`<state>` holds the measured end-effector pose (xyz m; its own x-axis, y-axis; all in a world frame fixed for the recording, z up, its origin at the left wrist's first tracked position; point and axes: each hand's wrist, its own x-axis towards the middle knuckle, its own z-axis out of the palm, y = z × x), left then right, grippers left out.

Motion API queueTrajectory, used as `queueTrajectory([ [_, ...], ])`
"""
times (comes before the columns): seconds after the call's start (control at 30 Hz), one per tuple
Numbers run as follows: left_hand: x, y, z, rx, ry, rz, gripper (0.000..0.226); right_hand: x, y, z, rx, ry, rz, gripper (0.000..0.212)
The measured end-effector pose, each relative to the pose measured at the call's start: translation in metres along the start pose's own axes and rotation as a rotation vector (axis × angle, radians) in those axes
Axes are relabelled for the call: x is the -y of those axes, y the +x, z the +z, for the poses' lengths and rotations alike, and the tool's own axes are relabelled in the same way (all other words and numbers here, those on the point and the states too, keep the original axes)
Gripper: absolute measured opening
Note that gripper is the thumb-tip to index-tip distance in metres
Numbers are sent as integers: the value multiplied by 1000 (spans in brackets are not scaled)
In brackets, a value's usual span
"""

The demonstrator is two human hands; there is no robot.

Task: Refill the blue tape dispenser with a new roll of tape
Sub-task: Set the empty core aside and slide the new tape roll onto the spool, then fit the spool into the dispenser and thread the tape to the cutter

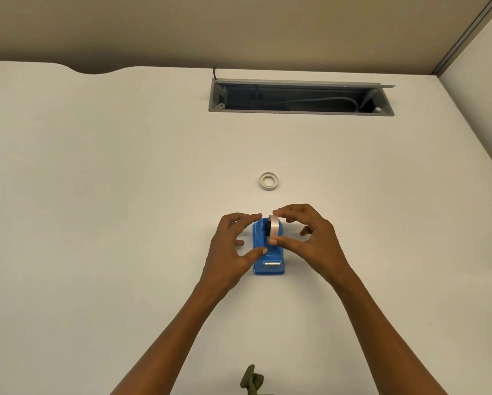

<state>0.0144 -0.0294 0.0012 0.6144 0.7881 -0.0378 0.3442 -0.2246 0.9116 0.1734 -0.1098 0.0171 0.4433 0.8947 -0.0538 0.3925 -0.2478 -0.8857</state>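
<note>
A blue tape dispenser (268,260) stands on the white desk, its metal cutter facing me. A clear roll of tape (273,228) sits upright in its cradle on a black hub. My right hand (310,240) pinches this roll between thumb and forefinger. My left hand (233,246) hovers at the dispenser's left side with fingers spread, thumb touching the blue body. A second, thinner white ring of tape (269,181) lies flat on the desk beyond the dispenser.
An open grey cable tray (301,111) with a raised lid is set into the desk (125,195) at the back. A beige partition rises behind. A small olive-green object (251,382) pokes up at the near edge.
</note>
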Motion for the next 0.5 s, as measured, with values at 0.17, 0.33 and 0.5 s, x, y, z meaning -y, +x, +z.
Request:
queueTrajectory([
  [0.17, 4, 0, 1, 3, -2, -11, 57, -3, 2, 2, 13, -13, 8, 48],
  [0.33, 5, 1, 1, 3, -32, 4, 58, -5, 2, 4, 19, -8, 11, 46],
  [0.5, 6, 0, 3, -2, -45, 3, 55, -8, 3, 6, 16, -15, 32, 47],
])
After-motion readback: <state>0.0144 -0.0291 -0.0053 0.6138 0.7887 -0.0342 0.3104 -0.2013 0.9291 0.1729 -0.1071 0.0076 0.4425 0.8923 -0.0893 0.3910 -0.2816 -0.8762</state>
